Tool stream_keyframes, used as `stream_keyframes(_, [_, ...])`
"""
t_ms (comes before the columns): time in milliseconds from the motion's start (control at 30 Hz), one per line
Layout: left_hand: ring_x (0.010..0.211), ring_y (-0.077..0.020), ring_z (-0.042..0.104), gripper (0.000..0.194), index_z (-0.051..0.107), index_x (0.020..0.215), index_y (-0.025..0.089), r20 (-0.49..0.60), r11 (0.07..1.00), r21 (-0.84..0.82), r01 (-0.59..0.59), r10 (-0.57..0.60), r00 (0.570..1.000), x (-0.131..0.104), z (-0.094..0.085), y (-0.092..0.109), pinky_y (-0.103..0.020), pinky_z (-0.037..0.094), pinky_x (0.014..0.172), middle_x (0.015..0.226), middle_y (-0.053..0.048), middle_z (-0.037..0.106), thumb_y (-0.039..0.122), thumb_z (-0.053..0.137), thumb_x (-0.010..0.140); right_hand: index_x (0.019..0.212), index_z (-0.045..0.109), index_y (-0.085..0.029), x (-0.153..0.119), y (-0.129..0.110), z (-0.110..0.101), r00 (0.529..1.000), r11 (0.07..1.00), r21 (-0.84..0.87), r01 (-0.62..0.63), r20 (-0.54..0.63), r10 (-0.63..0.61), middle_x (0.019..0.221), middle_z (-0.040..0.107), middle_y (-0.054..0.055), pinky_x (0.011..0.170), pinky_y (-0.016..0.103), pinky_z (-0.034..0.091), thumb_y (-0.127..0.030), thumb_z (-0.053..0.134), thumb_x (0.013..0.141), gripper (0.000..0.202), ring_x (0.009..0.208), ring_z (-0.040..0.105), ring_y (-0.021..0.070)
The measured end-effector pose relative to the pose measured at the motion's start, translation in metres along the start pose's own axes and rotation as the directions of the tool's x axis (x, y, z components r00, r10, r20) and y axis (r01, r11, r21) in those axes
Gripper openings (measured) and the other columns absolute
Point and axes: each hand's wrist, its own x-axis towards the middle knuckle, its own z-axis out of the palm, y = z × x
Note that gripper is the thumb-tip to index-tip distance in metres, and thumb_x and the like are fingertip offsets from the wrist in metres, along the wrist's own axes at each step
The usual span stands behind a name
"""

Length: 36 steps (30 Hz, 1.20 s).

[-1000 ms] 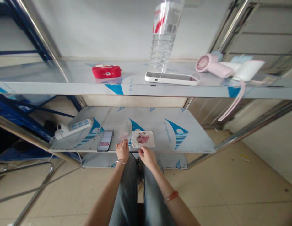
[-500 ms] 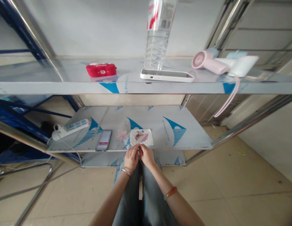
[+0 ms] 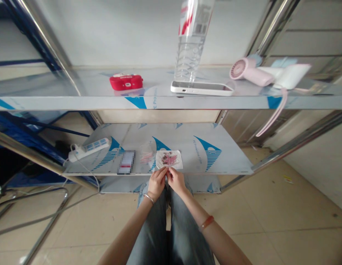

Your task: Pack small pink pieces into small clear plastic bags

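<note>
My left hand (image 3: 156, 182) and my right hand (image 3: 175, 180) meet fingertip to fingertip at the front edge of the lower shelf (image 3: 184, 136). Both are pinched closed; whatever lies between the fingers is too small to make out. Just beyond them is a white tray (image 3: 180, 163) holding a heap of small dark-red and pink pieces (image 3: 170, 158), perhaps beads. Left of the tray lies a clear plastic bag (image 3: 146, 154) with pinkish strips inside. A phone with a blurred screen (image 3: 126, 162) rests farther left, near the shelf edge.
A white power strip (image 3: 89, 149) with its cable occupies the lower shelf's left end. Above, the upper shelf (image 3: 85, 88) bears a red case (image 3: 126, 82), a white-cased phone (image 3: 201, 88), a water bottle (image 3: 189, 55) and a pink handheld fan (image 3: 253, 73), its strap hanging down.
The whole scene has shifted slightly right in view as my head turned. My hands stay together at the shelf edge, and more of the pink pieces in the tray now show.
</note>
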Motion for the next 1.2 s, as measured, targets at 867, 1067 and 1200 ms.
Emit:
stream_keyframes(867, [0.079,-0.0191,0.07,0.024,0.073,0.087,0.015,0.312,0.588,-0.591,0.552,-0.464,0.829,0.026,-0.011,0.02,-0.029,0.055,0.074,0.086,-0.007,0.075,0.035,0.063,0.079,0.078,0.056,-0.018,0.001,-0.002,-0.015,0.996,0.994,0.064,-0.089,-0.019,0.09,0.059,0.061,0.004,0.051,0.022,0.03,-0.03,0.031,0.099,0.035,0.051,0.058,0.0139])
stream_keyframes(1067, [0.074,-0.0162,0.067,0.024,0.067,0.085,0.015,0.132,0.656,-0.543,0.524,-0.549,0.825,0.023,0.002,0.029,-0.027,0.052,0.071,0.081,-0.006,0.072,0.034,0.053,0.087,0.08,0.054,-0.019,0.002,-0.008,-0.007,0.992,0.992,0.007,-0.125,-0.03,0.125,0.065,0.064,0.005,0.052,0.023,0.031,-0.027,0.03,0.099,0.031,0.054,0.06,0.0152])
stream_keyframes(1200, [0.071,-0.0153,0.064,0.018,0.064,0.086,0.017,0.059,0.758,-0.402,0.514,-0.538,0.841,0.019,0.005,0.031,-0.025,0.05,0.067,0.079,-0.005,0.07,0.029,0.051,0.087,0.08,0.054,-0.018,0.0,-0.006,-0.005,0.995,0.993,-0.052,-0.104,-0.007,0.104,0.066,0.065,0.004,0.051,0.023,0.03,-0.025,0.033,0.097,0.027,0.053,0.059,0.0147])
